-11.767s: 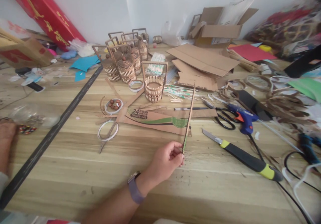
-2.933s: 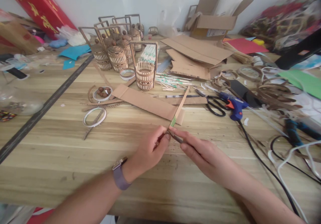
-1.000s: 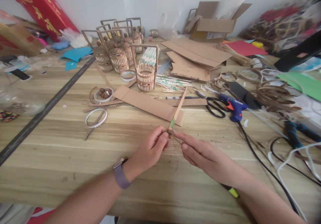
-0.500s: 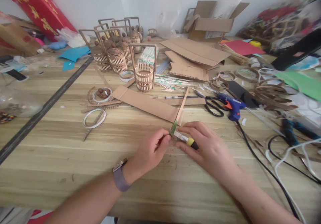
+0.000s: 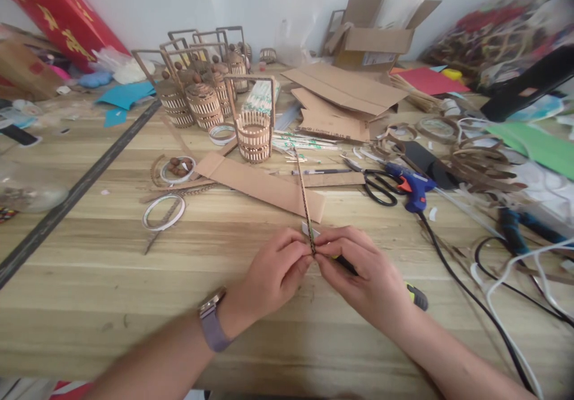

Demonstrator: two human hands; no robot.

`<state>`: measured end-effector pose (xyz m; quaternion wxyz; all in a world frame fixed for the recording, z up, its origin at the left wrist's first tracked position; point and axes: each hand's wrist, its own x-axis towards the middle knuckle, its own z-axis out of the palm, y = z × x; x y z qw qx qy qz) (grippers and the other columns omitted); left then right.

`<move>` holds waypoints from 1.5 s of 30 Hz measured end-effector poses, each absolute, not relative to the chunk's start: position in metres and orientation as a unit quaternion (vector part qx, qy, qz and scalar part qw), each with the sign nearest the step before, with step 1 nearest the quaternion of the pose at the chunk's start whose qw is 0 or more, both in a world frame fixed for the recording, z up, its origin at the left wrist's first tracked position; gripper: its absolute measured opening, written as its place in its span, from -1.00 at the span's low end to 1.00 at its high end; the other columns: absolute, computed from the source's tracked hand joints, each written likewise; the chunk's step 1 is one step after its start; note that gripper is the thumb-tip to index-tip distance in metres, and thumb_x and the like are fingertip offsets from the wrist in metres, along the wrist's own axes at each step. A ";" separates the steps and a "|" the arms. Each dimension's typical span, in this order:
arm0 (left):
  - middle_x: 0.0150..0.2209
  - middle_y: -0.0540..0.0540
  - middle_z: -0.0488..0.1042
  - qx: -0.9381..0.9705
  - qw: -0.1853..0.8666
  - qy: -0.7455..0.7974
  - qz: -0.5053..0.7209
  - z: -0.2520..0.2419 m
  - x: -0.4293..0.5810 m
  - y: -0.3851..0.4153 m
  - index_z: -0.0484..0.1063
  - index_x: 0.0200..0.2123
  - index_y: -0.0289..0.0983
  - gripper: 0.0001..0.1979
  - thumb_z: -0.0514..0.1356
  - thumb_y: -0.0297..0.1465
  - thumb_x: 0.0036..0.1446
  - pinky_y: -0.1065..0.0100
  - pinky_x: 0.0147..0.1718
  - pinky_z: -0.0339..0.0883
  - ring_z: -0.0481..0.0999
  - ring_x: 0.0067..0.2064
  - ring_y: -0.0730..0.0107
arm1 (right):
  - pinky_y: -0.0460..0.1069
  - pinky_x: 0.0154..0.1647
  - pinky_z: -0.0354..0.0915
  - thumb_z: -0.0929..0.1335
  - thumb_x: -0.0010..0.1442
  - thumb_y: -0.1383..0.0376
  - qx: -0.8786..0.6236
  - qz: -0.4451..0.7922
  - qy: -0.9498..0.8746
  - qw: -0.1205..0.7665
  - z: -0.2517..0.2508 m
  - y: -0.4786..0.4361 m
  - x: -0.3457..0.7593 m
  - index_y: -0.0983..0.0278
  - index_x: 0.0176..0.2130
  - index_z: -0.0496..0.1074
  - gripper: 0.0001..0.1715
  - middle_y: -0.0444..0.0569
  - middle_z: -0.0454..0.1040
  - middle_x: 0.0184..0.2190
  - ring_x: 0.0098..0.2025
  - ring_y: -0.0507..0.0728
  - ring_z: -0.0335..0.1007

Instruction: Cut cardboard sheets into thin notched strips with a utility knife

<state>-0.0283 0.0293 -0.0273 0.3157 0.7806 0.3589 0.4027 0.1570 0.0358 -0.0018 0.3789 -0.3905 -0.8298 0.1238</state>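
A narrow corrugated cardboard strip (image 5: 304,194) stands out away from me, edge-on, with a bit of green near its close end. My left hand (image 5: 280,268), a watch on its wrist, is closed with thumb and fingertips pinching that end. From the other side my right hand (image 5: 365,265) pinches the same end, fingertips touching the left ones. Beneath the right hand is a utility knife (image 5: 417,297) with a black and yellow-green handle. Its blade shows beyond the fingers; whether the palm grips it or it lies on the table I cannot tell.
A flat cardboard piece (image 5: 260,182) lies just ahead. Behind it stand a small stick bucket (image 5: 254,140) and several lidded ones. Black-handled scissors (image 5: 381,188) and a blue glue gun (image 5: 415,188) with a trailing cable are at the right. Tape rolls (image 5: 164,213) lie left.
The strip has turned edge-on and swung left. My right fingertips have come in to pinch its end beside the left ones. More of the knife handle now shows behind the right hand.
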 end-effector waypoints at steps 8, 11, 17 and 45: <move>-0.13 -0.18 0.44 0.769 0.306 0.369 0.423 -0.021 -0.027 0.024 0.38 -0.30 -0.26 -0.85 0.05 -0.53 0.30 0.33 -0.07 0.38 0.46 -0.08 0.32 | -0.02 -0.22 0.44 0.34 0.21 0.39 -0.400 0.175 -0.813 0.386 -0.002 0.035 0.153 0.20 -0.35 0.39 -0.89 -0.04 0.54 -0.27 -0.21 0.09 0.52; -0.14 -0.18 0.46 0.763 0.307 0.374 0.428 -0.021 -0.027 0.023 0.39 -0.30 -0.26 -0.85 0.06 -0.52 0.30 0.34 -0.08 0.39 0.48 -0.09 0.32 | -0.04 -0.24 0.44 0.35 0.20 0.39 -0.406 0.202 -0.803 0.388 -0.002 0.036 0.153 0.20 -0.36 0.40 -0.89 -0.04 0.54 -0.28 -0.23 0.07 0.53; -0.18 -0.15 0.48 0.757 0.321 0.373 0.431 -0.021 -0.028 0.025 0.38 -0.33 -0.26 -0.85 0.06 -0.52 0.27 0.38 -0.11 0.40 0.51 -0.13 0.35 | -0.06 -0.26 0.45 0.36 0.18 0.42 -0.410 0.231 -0.791 0.391 -0.004 0.040 0.156 0.19 -0.36 0.41 -0.87 -0.08 0.55 -0.31 -0.26 0.06 0.53; -0.35 -0.08 0.41 0.777 0.304 0.363 0.415 -0.029 -0.029 0.028 0.37 -0.25 -0.30 -0.85 0.03 -0.49 0.36 0.38 -0.29 0.29 0.40 -0.29 0.36 | 0.06 -0.20 0.40 0.34 0.21 0.45 -0.370 0.118 -0.821 0.419 -0.007 0.040 0.154 0.17 -0.31 0.33 -0.83 -0.08 0.56 -0.32 -0.22 0.11 0.52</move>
